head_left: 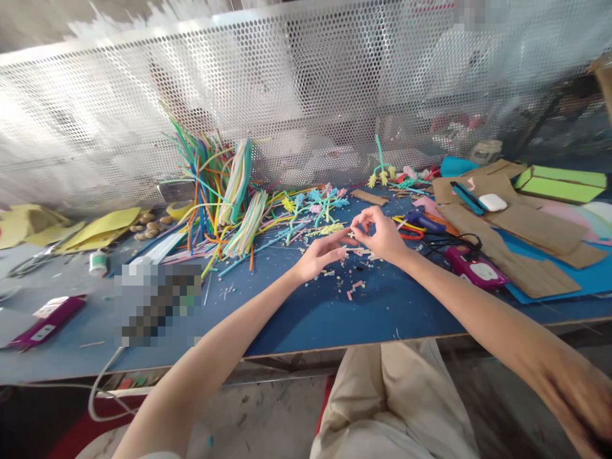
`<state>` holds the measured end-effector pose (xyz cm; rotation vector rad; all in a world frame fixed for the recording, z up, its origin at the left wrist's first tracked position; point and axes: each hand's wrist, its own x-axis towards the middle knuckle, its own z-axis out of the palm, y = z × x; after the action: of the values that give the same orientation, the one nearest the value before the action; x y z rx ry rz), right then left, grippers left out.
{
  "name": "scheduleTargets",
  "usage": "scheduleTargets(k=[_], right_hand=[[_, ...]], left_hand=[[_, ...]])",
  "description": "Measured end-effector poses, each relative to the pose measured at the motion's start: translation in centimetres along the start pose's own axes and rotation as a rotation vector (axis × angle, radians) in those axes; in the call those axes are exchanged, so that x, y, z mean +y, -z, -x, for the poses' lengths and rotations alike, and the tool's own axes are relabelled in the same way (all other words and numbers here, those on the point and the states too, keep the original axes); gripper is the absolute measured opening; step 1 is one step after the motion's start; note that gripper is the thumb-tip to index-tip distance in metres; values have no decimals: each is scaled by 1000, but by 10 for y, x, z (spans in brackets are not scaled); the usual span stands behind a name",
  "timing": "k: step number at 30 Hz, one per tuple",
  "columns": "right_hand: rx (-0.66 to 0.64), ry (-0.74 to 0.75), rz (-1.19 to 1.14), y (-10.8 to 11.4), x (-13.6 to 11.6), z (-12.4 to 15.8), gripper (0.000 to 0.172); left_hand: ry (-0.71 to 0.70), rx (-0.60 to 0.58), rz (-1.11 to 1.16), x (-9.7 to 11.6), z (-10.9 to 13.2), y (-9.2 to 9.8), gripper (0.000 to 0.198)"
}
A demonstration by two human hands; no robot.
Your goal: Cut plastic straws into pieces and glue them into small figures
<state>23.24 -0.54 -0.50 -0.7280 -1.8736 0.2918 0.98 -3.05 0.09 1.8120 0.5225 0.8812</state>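
Above the blue tabletop (306, 319), my two hands meet at the fingertips. My right hand (382, 237) is closed in a pinch, thumb against index finger; whatever lies between them is too small to make out. My left hand (322, 255) reaches toward it with fingers stretched out and thumb apart, its fingertips by the pinch. Small pastel pipe cleaner clippings (352, 292) are scattered beneath. Just behind the hands lie pipe cleaner flower sprigs (327, 201) in blue, pink and yellow. Another sprig (381, 167), green-stemmed with yellow blooms, leans against the mesh panel.
Pipe cleaner bundles (234, 185) stand back left, near yellow sheets (102, 229) and a small white bottle (98, 262). To the right are a blue glue gun (425, 222), a purple power strip (478, 266), cardboard pieces (540, 229) and a green box (561, 183). A perforated metal panel (306, 83) runs behind.
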Motion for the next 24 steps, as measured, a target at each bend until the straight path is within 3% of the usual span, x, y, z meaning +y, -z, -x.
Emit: scheduleTargets(k=[17, 24], right_hand=[[60, 25, 25, 1, -1, -1, 26], [74, 22, 5, 2, -3, -2, 28]], left_hand=[[-2, 18, 0, 0, -1, 1, 61], [0, 9, -97, -2, 0, 1, 63]])
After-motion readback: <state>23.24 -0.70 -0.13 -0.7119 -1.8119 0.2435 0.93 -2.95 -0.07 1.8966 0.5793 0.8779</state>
